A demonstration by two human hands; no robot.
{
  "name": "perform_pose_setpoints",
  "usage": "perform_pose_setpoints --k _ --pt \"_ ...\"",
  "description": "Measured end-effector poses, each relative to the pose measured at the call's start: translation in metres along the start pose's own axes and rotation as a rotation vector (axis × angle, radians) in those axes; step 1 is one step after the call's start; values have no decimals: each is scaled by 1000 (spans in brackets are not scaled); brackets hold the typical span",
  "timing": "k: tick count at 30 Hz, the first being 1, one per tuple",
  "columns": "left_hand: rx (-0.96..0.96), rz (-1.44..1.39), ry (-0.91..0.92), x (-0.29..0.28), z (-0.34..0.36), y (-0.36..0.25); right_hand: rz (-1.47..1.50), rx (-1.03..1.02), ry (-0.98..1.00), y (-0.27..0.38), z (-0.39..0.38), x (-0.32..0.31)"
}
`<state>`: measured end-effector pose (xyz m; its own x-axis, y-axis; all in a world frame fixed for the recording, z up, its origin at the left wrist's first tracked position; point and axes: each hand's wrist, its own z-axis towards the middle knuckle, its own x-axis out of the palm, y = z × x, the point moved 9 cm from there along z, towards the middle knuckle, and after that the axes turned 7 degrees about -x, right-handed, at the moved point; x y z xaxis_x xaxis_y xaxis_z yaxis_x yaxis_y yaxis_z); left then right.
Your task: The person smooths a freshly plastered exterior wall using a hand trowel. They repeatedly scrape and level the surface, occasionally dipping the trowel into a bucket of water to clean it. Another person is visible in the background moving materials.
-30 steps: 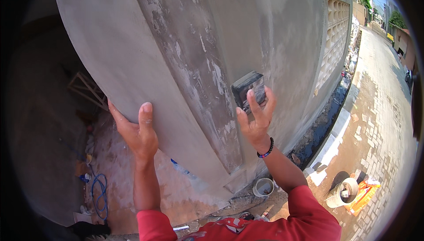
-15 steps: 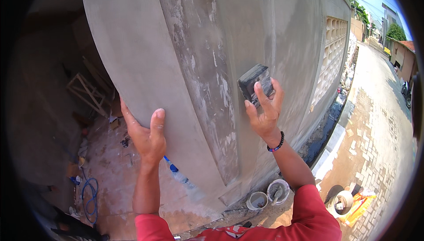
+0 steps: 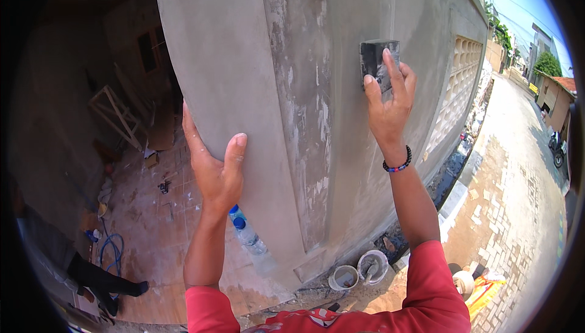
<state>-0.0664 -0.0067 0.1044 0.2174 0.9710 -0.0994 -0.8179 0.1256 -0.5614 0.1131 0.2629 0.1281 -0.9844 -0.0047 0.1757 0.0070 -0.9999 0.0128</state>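
Observation:
A grey plastered wall [image 3: 219,46] rises in front of me, with a rougher, blotchy vertical strip [image 3: 300,64] running down it. My left hand [image 3: 216,174] rests at the wall's left edge, thumb apart on the front face and the other fingers stretched along the corner. To the right of the rough strip, my right hand [image 3: 393,110] grips a dark rectangular block [image 3: 372,58] by its sides, fingertips on its back. The block lies against the smooth plaster; whether it presses firmly, I cannot tell.
Plastic bottles [image 3: 250,235] stand low by the wall. Two buckets [image 3: 344,278] sit at its foot, one holding a tool. A person's legs [image 3: 100,281], a blue hose [image 3: 111,250] and a wooden frame [image 3: 116,116] are inside at left. A vent grille [image 3: 457,80] and paved lane [image 3: 518,168] lie right.
My right hand has carried the block upward and a little right across the wall. The view has shifted; my left hand stays on the wall edge. A person's legs show more at lower left.

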Motion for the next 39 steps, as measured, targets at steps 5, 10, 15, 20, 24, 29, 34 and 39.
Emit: perform_pose_setpoints --k 5,10,15,20,24,29,34,39 --pt "71 -15 36 2 0 4 -2 19 -34 15 60 22" --pt "130 49 29 14 -2 -7 -89 -103 56 -7 -30 -10" --pt "177 22 34 14 -3 -7 -83 93 5 -7 60 7" --pt "182 11 20 12 -3 -10 -113 -55 68 -9 -16 -3" --pt "194 1 13 12 -4 -9 74 105 35 -31 10 -1" --pt "184 2 19 13 -4 -10 -66 45 37 -6 81 16" --pt "170 72 32 13 -5 -5 -98 81 186 -8 -61 -10" --pt "138 87 41 19 -3 -5 -108 596 108 -35 -172 -98"
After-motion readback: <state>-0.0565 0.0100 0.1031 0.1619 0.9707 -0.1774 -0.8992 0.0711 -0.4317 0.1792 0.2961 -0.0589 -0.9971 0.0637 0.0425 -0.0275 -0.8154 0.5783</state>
